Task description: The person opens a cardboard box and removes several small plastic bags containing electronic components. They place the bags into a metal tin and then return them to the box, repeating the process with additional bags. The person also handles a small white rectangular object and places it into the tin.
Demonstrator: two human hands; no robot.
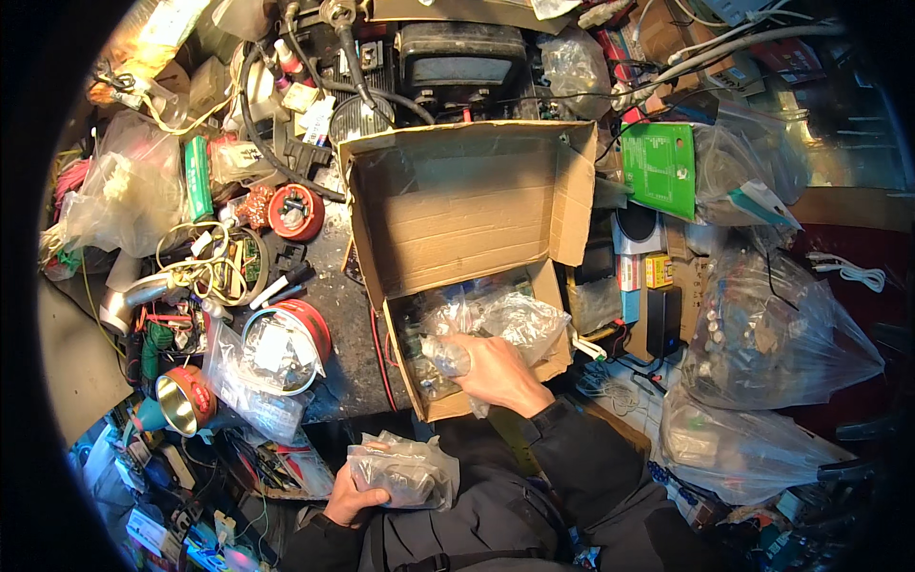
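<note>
An open cardboard box with its lid raised stands in front of me, with several clear plastic bags inside. My right hand reaches into its lower part, fingers closed round a small clear plastic bag whose contents I cannot make out. Down by my lap, my left hand grips another clear plastic bag, crumpled and filled with greyish things. The thumb lies across that bag's front, and the other fingers are mostly hidden behind it.
Left of the box are a red-rimmed round container, a red cup-shaped lamp, a marker pen and tangled cables. Large filled plastic bags crowd the right side. Behind the box sits a dark machine; a green package stands beside the lid.
</note>
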